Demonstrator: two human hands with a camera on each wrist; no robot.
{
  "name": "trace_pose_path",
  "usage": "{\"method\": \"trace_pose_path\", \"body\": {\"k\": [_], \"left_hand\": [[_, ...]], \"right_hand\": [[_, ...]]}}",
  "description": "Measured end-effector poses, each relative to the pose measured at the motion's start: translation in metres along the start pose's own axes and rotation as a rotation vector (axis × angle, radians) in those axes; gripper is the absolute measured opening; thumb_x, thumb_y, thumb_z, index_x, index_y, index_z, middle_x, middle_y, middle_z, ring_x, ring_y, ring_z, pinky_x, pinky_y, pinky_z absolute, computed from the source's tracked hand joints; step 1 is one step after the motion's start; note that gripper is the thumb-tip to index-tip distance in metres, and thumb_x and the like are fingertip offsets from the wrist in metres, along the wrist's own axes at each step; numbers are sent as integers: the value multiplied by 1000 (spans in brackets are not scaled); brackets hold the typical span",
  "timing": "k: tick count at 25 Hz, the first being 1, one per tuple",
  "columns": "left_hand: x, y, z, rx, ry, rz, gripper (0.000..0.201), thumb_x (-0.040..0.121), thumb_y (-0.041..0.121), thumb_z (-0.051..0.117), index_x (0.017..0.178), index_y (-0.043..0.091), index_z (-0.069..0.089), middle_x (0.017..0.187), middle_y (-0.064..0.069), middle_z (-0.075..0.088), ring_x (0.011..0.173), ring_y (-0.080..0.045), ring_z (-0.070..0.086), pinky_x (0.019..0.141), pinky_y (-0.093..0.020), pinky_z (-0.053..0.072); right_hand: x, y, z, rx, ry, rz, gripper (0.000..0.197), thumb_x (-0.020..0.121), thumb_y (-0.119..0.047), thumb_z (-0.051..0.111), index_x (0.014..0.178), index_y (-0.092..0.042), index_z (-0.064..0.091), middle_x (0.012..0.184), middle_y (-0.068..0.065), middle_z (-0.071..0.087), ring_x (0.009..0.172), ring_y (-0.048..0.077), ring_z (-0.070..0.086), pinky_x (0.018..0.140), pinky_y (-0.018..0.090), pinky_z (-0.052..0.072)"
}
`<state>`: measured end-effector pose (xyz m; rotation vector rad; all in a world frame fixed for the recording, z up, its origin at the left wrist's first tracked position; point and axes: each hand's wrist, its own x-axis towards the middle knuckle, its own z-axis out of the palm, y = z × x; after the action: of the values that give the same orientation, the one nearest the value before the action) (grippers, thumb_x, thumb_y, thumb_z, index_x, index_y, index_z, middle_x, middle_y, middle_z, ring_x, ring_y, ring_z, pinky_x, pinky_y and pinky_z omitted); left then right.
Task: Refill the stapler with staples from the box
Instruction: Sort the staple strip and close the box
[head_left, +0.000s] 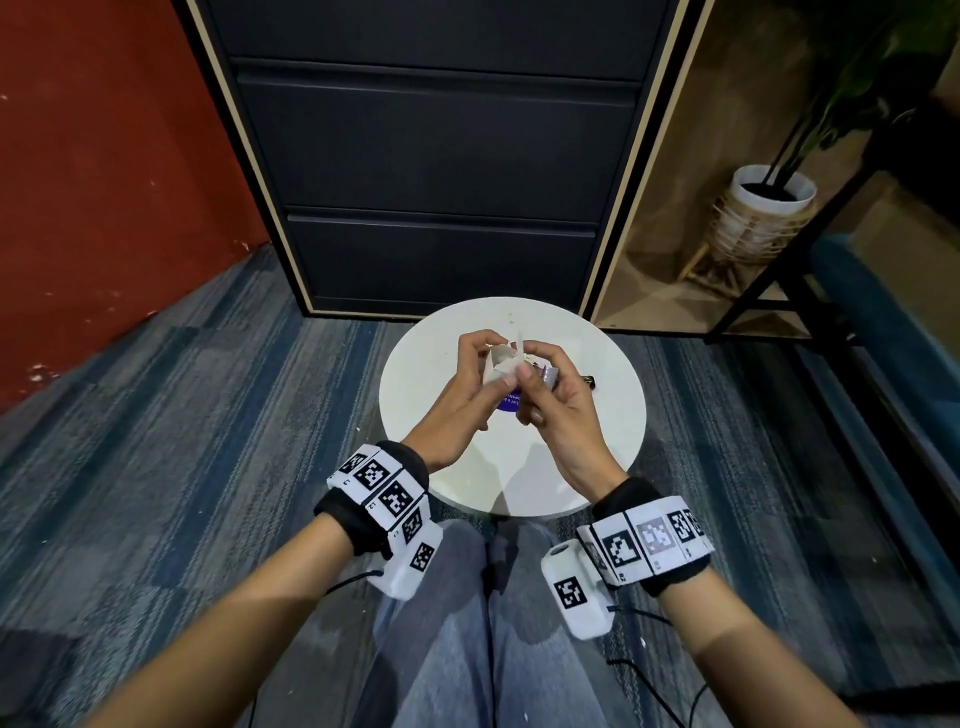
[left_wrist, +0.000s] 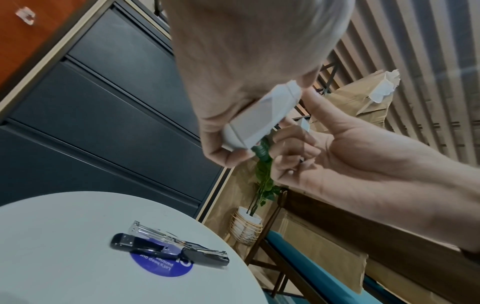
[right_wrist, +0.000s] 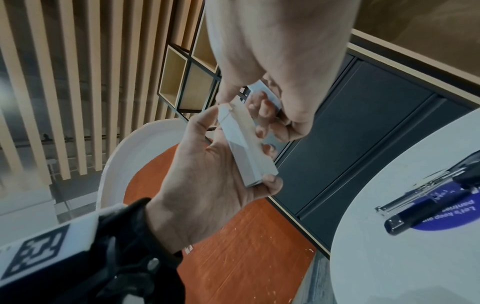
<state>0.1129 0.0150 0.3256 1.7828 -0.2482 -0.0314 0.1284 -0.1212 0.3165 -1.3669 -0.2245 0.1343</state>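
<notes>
A small white staple box (head_left: 500, 365) is held up over the round white table (head_left: 511, 483). My left hand (head_left: 483, 366) grips it along its length, thumb on one side and fingers on the other, as the right wrist view shows on the box (right_wrist: 244, 148). My right hand (head_left: 536, 366) pinches at the box's open far end, where a white flap (right_wrist: 265, 90) shows between its curled fingers. The black stapler (left_wrist: 168, 245) lies opened flat on the table, its metal staple rail bare, partly over a purple round sticker (left_wrist: 161, 267). No staples are visible.
A dark drawer cabinet (head_left: 436, 156) stands right behind the table. To the right are a potted plant (head_left: 763, 208) in a woven stand and a black frame with a teal seat (head_left: 883, 322). A red wall (head_left: 104, 182) is at left, and striped carpet surrounds the table.
</notes>
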Motion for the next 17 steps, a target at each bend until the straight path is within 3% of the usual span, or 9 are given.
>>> {"method": "trace_pose_path", "body": {"k": [2,4,6,7,9,11,13,17], "left_hand": [[1,2,1,13,34,-12,8,95,37,34,98,44,31,85,22,47,63,8,51,54,-14,38],[1,4,3,31,76,0,6,99,30,33,95,35,34,75,18,48,58,8,50,52,-9,38],[2,5,3,81,99,30,7,101,20,35,97,25,35,75,12,48,62,7,52,55,-6,41],[3,4,3,125,104,46,6,99,20,37,99,26,36,81,8,50,71,3,56,63,-9,45],[5,-1,-1,199,75,57,11,95,28,41,104,32,35,96,3,54,92,-17,61,80,-35,54],[4,-1,-4,247,31,45,20,90,30,43,108,31,34,107,-1,54,101,-27,59,84,-50,52],[4,1,-5,321,9,48,24,90,29,44,112,25,34,113,2,47,108,-24,52,88,-51,50],[3,4,-6,434,-8,46,27,95,24,45,118,18,33,116,8,39,111,-18,39,92,-45,47]], "right_hand": [[0,-2,0,-13,-4,-10,23,87,-34,58,107,-22,55,58,-13,52,49,4,37,55,23,33],[0,-2,1,-16,-1,-15,24,89,-33,53,109,-20,54,51,-15,44,50,5,34,54,22,32],[1,-4,2,-8,6,-12,22,88,-37,52,104,-21,56,51,-14,38,51,7,31,54,22,31],[2,-5,2,-14,8,-12,19,89,-36,53,100,-21,57,52,-14,38,51,7,31,53,22,31],[2,-7,3,-45,14,-20,9,93,-25,55,96,-16,56,54,-14,43,50,5,35,53,21,33],[4,-10,4,-64,37,-16,2,94,-12,53,94,-11,55,57,-14,49,50,3,40,52,19,36],[6,-11,3,-101,66,-23,3,94,-7,51,94,-7,54,64,-7,49,55,8,42,53,20,39],[9,-10,4,-193,74,-82,6,90,-9,50,94,-8,55,72,3,50,69,24,45,61,35,43]]}}
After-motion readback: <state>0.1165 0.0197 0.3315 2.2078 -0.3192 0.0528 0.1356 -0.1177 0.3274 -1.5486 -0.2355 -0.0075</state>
